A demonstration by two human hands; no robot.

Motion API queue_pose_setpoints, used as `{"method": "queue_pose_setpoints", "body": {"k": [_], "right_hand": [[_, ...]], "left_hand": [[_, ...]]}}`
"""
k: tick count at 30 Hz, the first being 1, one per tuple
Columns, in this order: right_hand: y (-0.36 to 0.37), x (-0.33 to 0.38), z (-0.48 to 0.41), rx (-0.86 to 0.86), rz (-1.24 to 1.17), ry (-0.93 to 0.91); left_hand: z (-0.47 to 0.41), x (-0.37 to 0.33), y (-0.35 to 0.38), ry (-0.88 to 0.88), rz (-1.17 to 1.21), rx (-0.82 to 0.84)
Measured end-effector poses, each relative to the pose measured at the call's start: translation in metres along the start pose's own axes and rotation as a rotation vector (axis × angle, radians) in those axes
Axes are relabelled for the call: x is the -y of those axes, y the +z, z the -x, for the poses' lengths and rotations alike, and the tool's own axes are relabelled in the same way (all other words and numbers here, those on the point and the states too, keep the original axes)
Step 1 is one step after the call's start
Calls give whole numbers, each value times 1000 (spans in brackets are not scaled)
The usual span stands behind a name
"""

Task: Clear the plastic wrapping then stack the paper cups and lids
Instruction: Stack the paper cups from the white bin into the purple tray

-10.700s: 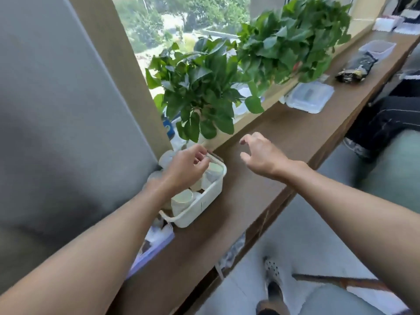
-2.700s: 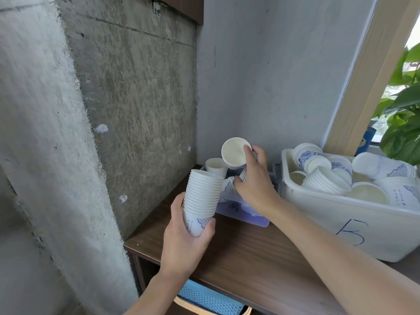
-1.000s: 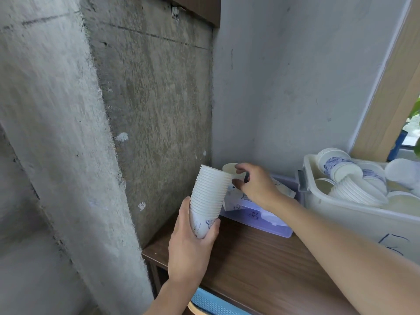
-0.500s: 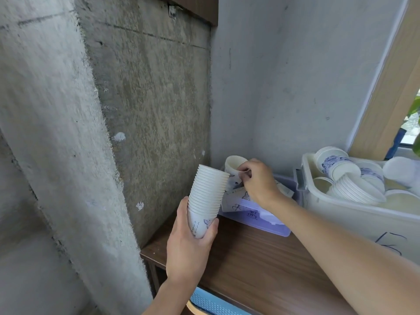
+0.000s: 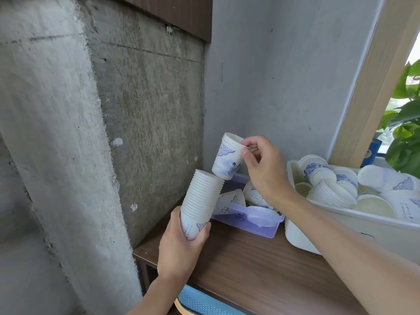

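Item 1, left grip [image 5: 179, 244]: clenched round the foot of a tall stack [image 5: 202, 201] of nested paper cups. The stack was held tilted above the counter [image 5: 261, 269], near the concrete wall [image 5: 147, 133].

Item 2, right grip [image 5: 266, 169]: pinched the rim of one cup [image 5: 227, 155] (the rim showed doubled lines, so possibly more than one nested). The cup was mouth up, with its base at the right side of the stack's top rim. It was not yet seated, and whether the two touched could not be told.

Item 3, purple box [image 5: 250, 220]: on the counter behind the stack. It held a few loose cups [image 5: 233, 198] and a pale round piece [image 5: 259, 215] that may have been a lid.

Item 4, white bin [image 5: 302, 237]: just right of the box, heaped with short stacks [image 5: 329, 194] and single cups lying on their sides.

Item 5, plant [image 5: 406, 123]: at the window, far right.

Status, as judged: no plastic wrapping showed, so that step looked finished or lay out of view. Stacking was under way, with one long stack built and the pinched cup next to go in. Left to do were the box's cups, the bin's whole load and any lids, none of them sorted as far as could be seen.
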State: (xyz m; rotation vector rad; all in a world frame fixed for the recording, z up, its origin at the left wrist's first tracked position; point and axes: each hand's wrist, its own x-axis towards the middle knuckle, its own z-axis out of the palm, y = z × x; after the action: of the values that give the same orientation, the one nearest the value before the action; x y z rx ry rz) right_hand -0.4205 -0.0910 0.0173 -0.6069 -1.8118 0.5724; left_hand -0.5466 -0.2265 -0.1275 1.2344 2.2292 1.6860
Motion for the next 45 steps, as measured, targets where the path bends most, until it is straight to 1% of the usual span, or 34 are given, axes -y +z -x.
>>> {"method": "queue_pose_setpoints", "body": {"k": [6,11,13,15,18,22,27,30,32,34,36,38,40,45], "right_hand": [[-2,6,4,93,-58,62],[-1,15,6,115,-221,147],[0,16,8,208,-219,162],[0,14,12,283,-168,178],[3,11,17,272,-148,218],[10,7,24,337,-164,263],[14,4,29,329,-284,303],[17,5,32,364,-311,312],[19,2,34,354,-324,325],[20,-7,34,281,-255,351],[18,-20,35,245,-36,359],[16,-37,37,310,191,391],[15,-51,38,385,341,448],[23,-69,32,426,414,492]], "left_hand": [[2,-2,-3,41,-17,47],[2,-2,-3,47,-10,50],[1,-3,-3,50,-1,49],[1,-2,-3,51,9,48],[1,-2,-4,59,10,52],[1,-2,-4,73,7,44],[1,-1,-4,57,29,28],[1,0,-3,41,32,43],[1,0,-3,35,39,49],[0,1,-3,33,38,50],[0,1,-3,27,38,36],[-1,2,-2,23,35,22],[-1,3,-1,24,30,26],[-1,4,-1,34,21,28]]}}
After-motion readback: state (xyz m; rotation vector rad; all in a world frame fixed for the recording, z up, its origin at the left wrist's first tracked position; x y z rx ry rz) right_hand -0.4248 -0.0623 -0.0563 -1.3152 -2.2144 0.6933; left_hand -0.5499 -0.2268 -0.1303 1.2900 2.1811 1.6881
